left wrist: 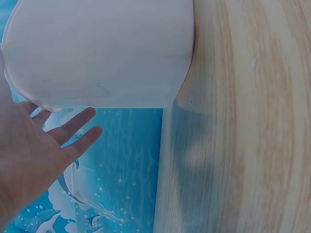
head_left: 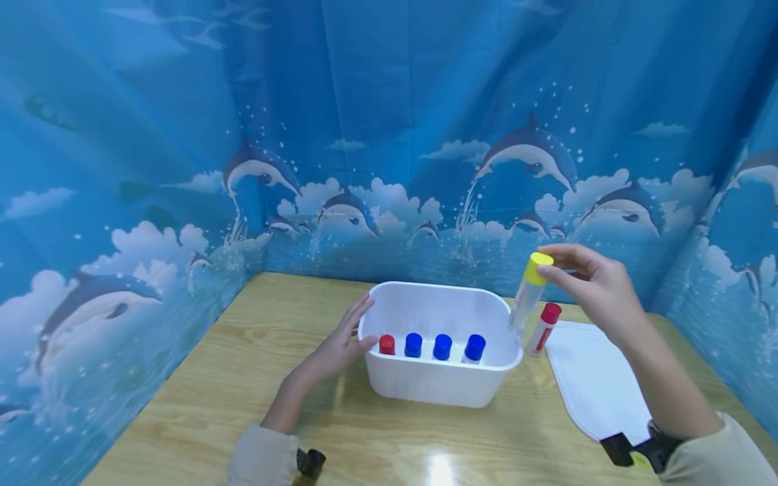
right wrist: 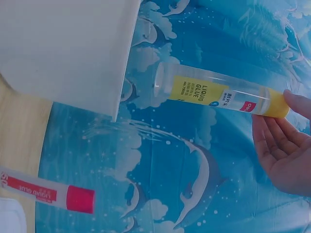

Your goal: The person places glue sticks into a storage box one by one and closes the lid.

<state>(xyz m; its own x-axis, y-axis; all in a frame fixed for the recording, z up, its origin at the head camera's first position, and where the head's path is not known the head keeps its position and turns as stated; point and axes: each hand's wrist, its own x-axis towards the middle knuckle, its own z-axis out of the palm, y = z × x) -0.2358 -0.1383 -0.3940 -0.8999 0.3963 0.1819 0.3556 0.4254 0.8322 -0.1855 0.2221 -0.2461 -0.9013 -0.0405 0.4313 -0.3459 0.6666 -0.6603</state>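
My right hand [head_left: 598,280] pinches the yellow cap of a clear liquid glue bottle [right wrist: 209,90], which hangs tilted at the right rim of a white plastic bin [head_left: 434,385]. Its label reads "LIQUID GLUE" in the right wrist view. My left hand [head_left: 340,344] rests on the bin's left end, thumb at the front rim and fingers along the side. Inside the bin, a red cap [head_left: 386,344] and several blue caps, one of them a blue cap [head_left: 413,345], stand in a row; their lower parts are mostly hidden by the front wall.
A red-capped liquid glue bottle [head_left: 543,329] stands on the wooden table [head_left: 243,378], right of the bin. Beside it lies a flat white lid [head_left: 598,378]. A blue dolphin-print curtain [head_left: 389,135] hangs behind and at both sides of the table.
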